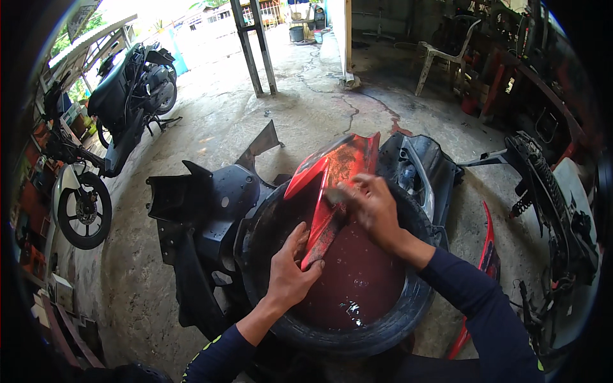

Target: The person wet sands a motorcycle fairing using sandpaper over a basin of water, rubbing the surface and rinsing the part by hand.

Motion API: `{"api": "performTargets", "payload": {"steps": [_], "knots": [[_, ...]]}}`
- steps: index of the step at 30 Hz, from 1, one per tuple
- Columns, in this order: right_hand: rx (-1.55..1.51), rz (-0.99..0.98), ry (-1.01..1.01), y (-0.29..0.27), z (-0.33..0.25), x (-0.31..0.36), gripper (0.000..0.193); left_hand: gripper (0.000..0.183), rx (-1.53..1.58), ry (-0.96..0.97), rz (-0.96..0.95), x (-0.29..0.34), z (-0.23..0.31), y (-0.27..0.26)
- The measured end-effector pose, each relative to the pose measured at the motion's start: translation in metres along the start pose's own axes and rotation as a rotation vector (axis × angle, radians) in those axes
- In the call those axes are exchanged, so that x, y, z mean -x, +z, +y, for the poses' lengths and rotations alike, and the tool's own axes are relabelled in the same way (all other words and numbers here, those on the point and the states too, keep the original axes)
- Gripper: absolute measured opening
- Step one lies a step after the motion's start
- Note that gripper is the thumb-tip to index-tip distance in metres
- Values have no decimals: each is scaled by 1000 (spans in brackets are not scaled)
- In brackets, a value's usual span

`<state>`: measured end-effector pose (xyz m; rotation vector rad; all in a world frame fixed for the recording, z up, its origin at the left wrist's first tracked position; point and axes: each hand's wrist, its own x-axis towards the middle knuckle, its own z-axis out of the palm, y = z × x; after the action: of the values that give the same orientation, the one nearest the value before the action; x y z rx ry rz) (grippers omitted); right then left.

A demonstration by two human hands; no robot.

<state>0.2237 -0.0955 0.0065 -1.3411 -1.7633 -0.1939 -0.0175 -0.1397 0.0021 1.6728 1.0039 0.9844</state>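
Note:
A red motorcycle fairing panel (317, 239), smeared with dark grime, slants over a round black tub (377, 345). My left hand (290, 271) grips its lower, narrow end, with the thumb on the near side. My right hand (377, 207) is closed and slightly blurred on the panel's dirty face. A small greyish piece (334, 195) shows under its fingertips, pressed on the panel; whether it is a sponge or sandpaper I cannot tell. Murky reddish-brown water (357, 281) lies in the tub below, with a few bubbles on it.
Black plastic fairings (220, 195) lean against the tub's left side, and another dark cover (434, 166) stands behind its right rim. A red trim strip (489, 246) lies on the concrete at right, near a stripped motorcycle frame (543, 191). A motorcycle (121, 108) is parked at left.

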Motion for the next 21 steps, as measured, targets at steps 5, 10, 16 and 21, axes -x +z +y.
{"api": "performTargets", "payload": {"steps": [5,10,16,21], "knots": [[6,-224,-406,3,-2,23,51,84,-16,1,7,-1,-2,2],[33,-340,-198,1,-32,22,49,85,-34,-20,8,2,3,3],[-47,-310,-172,0,-27,31,60,84,118,-54,22,4,0,10],[-152,-226,-180,5,-27,37,62,81,418,-187,1,-3,-6,14]]}}
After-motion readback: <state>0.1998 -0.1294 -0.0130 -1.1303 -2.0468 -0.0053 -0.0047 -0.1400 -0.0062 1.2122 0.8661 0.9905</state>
